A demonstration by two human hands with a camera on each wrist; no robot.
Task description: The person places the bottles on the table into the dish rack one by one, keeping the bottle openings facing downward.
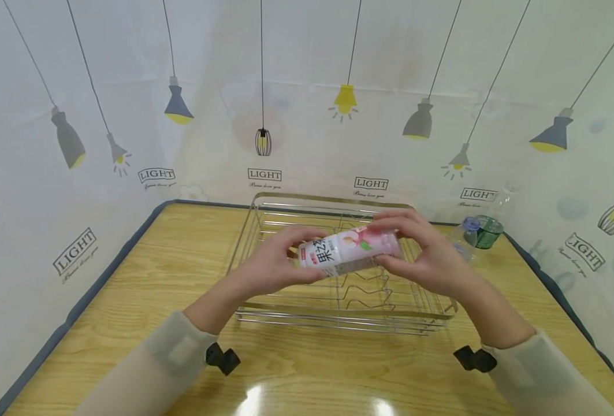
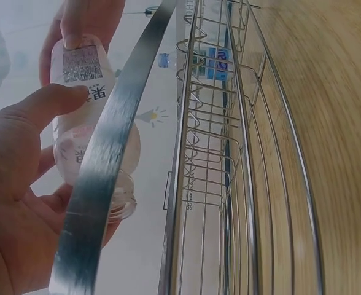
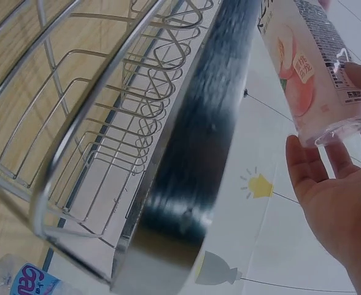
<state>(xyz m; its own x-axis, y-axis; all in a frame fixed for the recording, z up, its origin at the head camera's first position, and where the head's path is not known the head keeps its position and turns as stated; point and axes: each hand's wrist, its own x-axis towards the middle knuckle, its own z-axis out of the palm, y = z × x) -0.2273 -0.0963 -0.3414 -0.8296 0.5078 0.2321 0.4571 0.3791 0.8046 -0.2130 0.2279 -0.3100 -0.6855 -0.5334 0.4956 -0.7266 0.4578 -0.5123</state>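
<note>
A plastic drink bottle [image 1: 357, 247] with a pink and white peach label lies tilted between my two hands, above a wire dish rack [image 1: 307, 312]. My left hand [image 1: 272, 263] grips its neck end, thumb along the near side. At the base end, my right hand [image 1: 426, 251] holds it between thumb and fingers. The left wrist view shows the bottle's clear ribbed neck [image 2: 124, 200] below the left fingers, partly behind the rack's flat metal rim [image 2: 100, 160]. The right wrist view shows the clear base [image 3: 343, 130] resting near the right palm.
At the back right of the wooden table [image 1: 145, 300] stand a clear bottle with a blue-purple cap [image 1: 468, 234] and a green ribbed container [image 1: 488, 231]. A fabric backdrop [image 1: 307, 52] printed with lamps rises behind the table and along both sides.
</note>
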